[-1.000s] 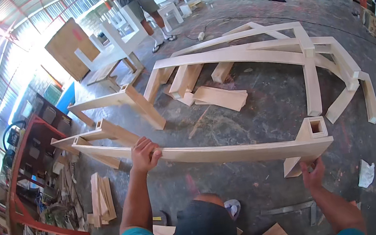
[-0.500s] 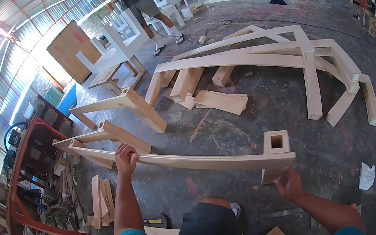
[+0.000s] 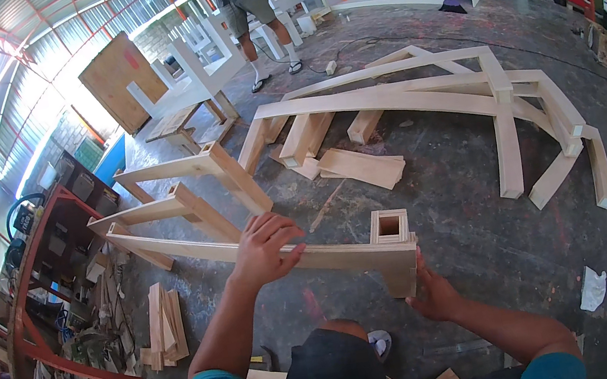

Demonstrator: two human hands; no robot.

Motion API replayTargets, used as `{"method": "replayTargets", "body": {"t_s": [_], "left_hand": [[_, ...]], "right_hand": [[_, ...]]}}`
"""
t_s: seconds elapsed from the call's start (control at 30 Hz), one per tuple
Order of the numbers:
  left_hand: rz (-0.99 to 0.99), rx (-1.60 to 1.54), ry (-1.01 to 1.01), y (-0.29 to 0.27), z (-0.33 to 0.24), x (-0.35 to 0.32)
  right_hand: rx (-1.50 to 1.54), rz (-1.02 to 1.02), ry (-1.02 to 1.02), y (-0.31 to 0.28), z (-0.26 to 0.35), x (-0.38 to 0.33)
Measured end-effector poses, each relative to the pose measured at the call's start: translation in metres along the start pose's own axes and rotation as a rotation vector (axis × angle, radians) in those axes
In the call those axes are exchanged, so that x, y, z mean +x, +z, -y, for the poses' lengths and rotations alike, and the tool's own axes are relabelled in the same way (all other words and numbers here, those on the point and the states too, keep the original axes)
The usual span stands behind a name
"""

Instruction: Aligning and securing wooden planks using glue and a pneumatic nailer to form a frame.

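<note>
A pale wooden leg frame (image 3: 346, 256) stands in front of me, its long rail running from the left to a hollow square post (image 3: 390, 226) at the right end. Over the middle of that rail is my left hand (image 3: 261, 250), fingers stretched out and apart, thumb toward the near side. My right hand (image 3: 436, 292) holds the post's lower outer side, fingers up along its face and thumb at the near edge. Just beyond the rail's left part stand two similar wooden frames, a nearer one (image 3: 144, 213) and a farther one (image 3: 165, 169).
Large curved wooden frames (image 3: 416, 96) lie across the floor ahead, with thin boards (image 3: 363, 166) beside them. Wood offcuts (image 3: 162, 327) and a red metal rack (image 3: 51, 352) are at left. White crumpled paper (image 3: 593, 288) lies right. A person (image 3: 248, 12) stands behind, near white furniture (image 3: 199, 79).
My left hand has slid right along the rail and its fingers have loosened. The post end has shifted left and slightly away, and my right hand has come up against it.
</note>
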State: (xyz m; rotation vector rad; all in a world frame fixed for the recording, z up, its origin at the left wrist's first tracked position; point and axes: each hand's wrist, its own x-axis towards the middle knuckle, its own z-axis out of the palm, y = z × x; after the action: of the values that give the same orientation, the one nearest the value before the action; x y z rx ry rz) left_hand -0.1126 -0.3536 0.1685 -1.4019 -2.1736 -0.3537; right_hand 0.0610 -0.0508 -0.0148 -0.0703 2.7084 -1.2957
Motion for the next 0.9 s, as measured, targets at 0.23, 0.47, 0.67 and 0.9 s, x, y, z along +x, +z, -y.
{"method": "replayTargets", "body": {"t_s": [0.23, 0.47, 0.67, 0.9], "left_hand": [[0.118, -0.018, -0.148, 0.034, -0.014, -0.014], [0.119, 0.074, -0.135, 0.041, 0.011, -0.028], [0.093, 0.062, -0.206, 0.031, 0.072, -0.068], [0.176, 0.269, -0.47, -0.03, 0.167, -0.149]], "right_hand": [[-0.072, 0.009, -0.023, -0.002, 0.002, -0.002], [-0.15, 0.028, -0.036, 0.012, -0.012, -0.008], [-0.142, 0.126, 0.013, 0.014, -0.009, -0.019], [-0.144, 0.125, 0.01, 0.019, -0.017, -0.027]]}}
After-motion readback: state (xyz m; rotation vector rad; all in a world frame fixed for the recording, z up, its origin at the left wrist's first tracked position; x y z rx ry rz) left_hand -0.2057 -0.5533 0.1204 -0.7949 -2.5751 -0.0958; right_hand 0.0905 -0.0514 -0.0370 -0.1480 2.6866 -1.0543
